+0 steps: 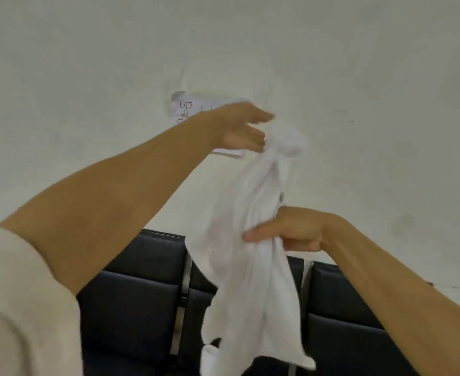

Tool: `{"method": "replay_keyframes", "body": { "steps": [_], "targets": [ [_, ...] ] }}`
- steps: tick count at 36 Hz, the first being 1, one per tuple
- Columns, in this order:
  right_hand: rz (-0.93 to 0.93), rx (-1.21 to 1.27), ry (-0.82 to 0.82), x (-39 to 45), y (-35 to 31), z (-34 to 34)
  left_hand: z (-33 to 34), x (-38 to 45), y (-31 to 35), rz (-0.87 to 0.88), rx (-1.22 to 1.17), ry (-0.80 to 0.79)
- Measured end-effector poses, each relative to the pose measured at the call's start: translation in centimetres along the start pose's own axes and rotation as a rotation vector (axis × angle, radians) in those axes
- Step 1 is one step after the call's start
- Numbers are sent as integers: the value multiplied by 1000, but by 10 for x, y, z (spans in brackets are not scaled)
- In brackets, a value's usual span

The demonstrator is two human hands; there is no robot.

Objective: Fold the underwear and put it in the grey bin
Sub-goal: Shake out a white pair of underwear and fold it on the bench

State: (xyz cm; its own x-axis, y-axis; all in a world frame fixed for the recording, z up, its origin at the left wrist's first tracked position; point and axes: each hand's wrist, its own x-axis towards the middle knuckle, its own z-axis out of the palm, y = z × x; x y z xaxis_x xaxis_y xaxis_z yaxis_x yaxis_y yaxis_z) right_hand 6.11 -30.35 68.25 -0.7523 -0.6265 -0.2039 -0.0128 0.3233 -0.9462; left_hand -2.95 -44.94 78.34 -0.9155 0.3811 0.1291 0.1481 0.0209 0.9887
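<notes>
While the white underwear (253, 240) hangs bunched in mid-air before the wall, the left hand (243, 128) pinches its top and the right hand (286, 230) clutches its middle. Blur hides the finger detail, seemingly. Find the waistband, shake it flat, then fold.

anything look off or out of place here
Nothing is damaged or spilled. The white underwear hangs bunched and twisted in the air between the left hand at its top and the right hand at its middle, unfolded. No grey bin is in view. A paper sheet on the wall sits partly hidden behind the left hand.
</notes>
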Motion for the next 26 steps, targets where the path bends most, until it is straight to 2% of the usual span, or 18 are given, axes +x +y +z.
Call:
{"method": "replay_keyframes", "body": {
  "steps": [4, 6, 9, 12, 14, 15, 18, 20, 22, 26],
  "targets": [
    [-238, 413, 157, 23, -14, -19, -18, -7, -38, -224, 128, -332],
    [-292, 538, 213, 33, -19, -30, -39, -13, -66, -320, 31, -475],
    [-278, 631, 203, 43, -32, -35, -72, -25, -111, -441, -9, -477],
    [-401, 673, 375, 50, -47, -42, -91, -34, -150, -506, -7, -566],
    [-508, 806, 335, 56, -49, -49, -89, -35, -165, -479, 58, -678],
    [-543, 834, 301, 60, -48, -52, -85, -34, -168, -450, 63, -686],
    [-528, 812, 212, 73, -42, -56, -67, -28, -158, -316, -35, -521],
    [-531, 666, 278, 77, -32, -57, -58, -20, -147, -266, -143, -341],
    [-428, 455, 336, 77, -20, -56, -56, -13, -137, -201, -241, -192],
    [-165, 200, 320, 71, 4, -68, -53, -3, -123, -40, -368, -105]
  ]
}}
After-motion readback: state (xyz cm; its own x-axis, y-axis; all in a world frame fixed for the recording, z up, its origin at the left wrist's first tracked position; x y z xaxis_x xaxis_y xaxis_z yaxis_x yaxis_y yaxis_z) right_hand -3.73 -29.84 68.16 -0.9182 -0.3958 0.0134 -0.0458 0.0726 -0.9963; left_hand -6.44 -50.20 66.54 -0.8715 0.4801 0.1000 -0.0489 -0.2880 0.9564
